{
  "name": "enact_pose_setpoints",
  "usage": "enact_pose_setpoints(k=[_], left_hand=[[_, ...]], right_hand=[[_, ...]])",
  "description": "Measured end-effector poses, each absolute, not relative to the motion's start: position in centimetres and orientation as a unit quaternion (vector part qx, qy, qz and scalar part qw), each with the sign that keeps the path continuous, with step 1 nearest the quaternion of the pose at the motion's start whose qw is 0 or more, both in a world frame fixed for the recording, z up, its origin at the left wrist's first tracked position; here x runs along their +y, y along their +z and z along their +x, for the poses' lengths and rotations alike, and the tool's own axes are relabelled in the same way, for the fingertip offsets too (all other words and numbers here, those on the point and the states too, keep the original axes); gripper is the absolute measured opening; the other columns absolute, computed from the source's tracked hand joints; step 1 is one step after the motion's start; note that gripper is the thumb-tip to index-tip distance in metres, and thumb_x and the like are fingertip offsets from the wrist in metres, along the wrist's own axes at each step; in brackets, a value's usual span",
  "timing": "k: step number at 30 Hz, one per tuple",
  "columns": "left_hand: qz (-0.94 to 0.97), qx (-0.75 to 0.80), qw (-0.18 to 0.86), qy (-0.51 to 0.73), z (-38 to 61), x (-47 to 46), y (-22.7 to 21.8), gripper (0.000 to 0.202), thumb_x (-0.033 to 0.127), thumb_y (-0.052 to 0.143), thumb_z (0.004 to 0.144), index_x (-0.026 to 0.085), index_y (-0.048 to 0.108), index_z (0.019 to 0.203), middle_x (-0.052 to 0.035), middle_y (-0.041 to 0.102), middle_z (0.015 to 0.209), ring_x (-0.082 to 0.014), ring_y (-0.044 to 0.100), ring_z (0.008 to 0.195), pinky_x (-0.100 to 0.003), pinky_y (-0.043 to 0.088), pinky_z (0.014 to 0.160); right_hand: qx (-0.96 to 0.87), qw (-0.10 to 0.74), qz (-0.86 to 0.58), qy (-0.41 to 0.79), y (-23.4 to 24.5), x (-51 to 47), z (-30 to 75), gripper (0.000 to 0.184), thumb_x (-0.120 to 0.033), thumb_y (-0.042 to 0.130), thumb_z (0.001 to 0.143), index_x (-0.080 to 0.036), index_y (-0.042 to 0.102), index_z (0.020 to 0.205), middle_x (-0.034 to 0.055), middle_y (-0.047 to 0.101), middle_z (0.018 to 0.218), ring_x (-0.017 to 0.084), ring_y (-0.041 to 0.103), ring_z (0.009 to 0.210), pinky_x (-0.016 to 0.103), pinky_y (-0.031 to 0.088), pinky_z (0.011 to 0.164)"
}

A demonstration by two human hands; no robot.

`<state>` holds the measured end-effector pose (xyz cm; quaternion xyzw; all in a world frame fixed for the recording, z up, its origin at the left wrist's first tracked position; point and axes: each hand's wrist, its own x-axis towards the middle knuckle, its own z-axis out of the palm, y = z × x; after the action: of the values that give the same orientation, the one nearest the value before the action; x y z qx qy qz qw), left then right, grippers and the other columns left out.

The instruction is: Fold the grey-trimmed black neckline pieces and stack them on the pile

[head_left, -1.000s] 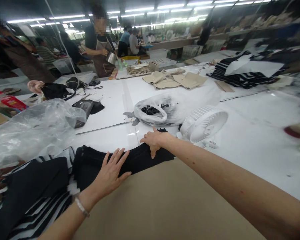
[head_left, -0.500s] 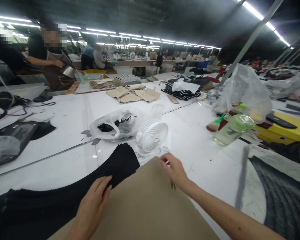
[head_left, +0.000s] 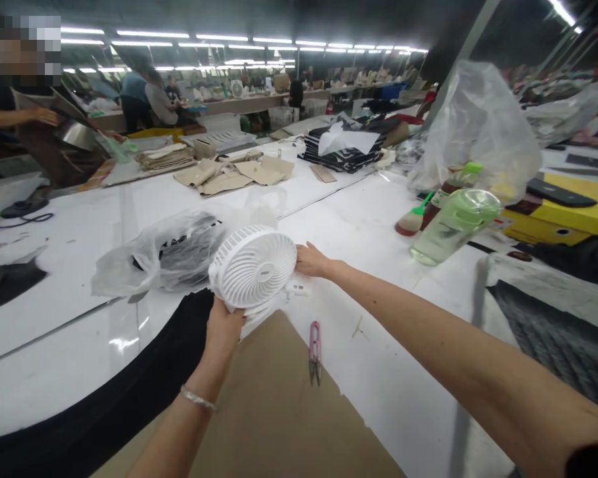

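Observation:
A small white desk fan (head_left: 259, 265) stands on the white table just beyond the point of a beige sheet of material (head_left: 279, 405). My left hand (head_left: 224, 326) grips the fan low on its left side. At the opposite edge of the fan's head, my right hand (head_left: 311, 260) is closed on the rim, with its fingertips partly hidden behind it. Pink-handled thread snips (head_left: 315, 352) lie on the right edge of the beige sheet, blades toward me. Black fabric (head_left: 144, 382) extends under my left arm.
Behind the fan sits a clear plastic bag (head_left: 179, 249) with dark pieces in it. A green-lidded bottle (head_left: 453, 229), a brush (head_left: 412, 219) and a yellow box (head_left: 563, 209) occupy the right side. Beige pieces (head_left: 234, 171) lie farther back. A co-worker (head_left: 40, 126) stands at far left.
Both my hands have left the beige sheet and black fabric and reached forward to the fan. The fan is now held and faces more to the right. The snips now show clearly.

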<state>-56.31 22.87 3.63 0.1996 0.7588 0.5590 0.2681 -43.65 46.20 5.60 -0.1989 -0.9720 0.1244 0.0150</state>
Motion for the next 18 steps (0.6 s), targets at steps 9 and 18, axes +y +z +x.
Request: enact_pose_setpoints(k=[9,18], left_hand=[[0.228,0.659,0.371,0.613,-55.8,25.4,4.0,0.050,0.029,0.073,0.058,0.015,0.060,0.104,-0.0052,0.066,0.093,-0.0170,0.063,0.080,-0.027,0.055,0.066],[0.314,0.637,0.400,0.578,-55.1,28.4,4.3,0.045,0.028,0.071,0.059,0.013,0.064,0.101,-0.0060,0.068,0.089,-0.0168,0.062,0.078,-0.026,0.050,0.067]], right_hand=[[-0.989,-0.025,-0.137,0.055,5.8,45.6,-40.0,0.029,-0.029,0.053,0.091,-0.023,0.061,0.118,0.0113,0.056,0.129,0.033,0.038,0.125,0.060,0.011,0.108],[-0.972,-0.011,-0.232,0.032,5.0,45.0,-33.7,0.035,-0.033,0.030,0.103,-0.018,0.062,0.104,0.0108,0.061,0.107,0.024,0.053,0.099,0.043,0.035,0.091]])
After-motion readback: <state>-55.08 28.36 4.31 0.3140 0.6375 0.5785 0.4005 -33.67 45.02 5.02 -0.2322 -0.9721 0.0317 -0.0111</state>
